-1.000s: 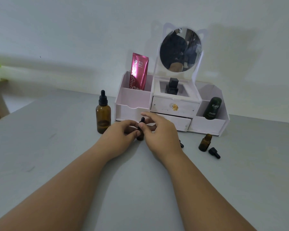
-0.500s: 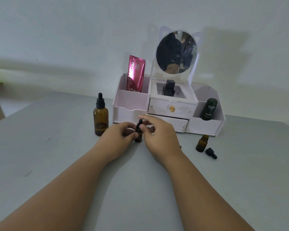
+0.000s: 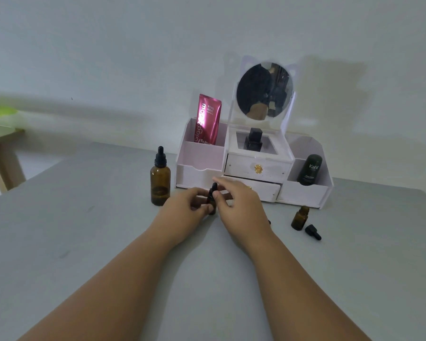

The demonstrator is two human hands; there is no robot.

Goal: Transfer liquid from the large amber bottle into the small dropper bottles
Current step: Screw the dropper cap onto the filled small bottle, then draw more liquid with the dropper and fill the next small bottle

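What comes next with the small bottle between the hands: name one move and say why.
Probably twist the dropper cap off: the left hand grips the small dropper bottle, the right hand pinches its cap, and the large amber bottle stands capped.

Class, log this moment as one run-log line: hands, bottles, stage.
left hand: holds small dropper bottle | right hand: pinches its top | large amber bottle: capped, upright | second small bottle: open, cap beside it
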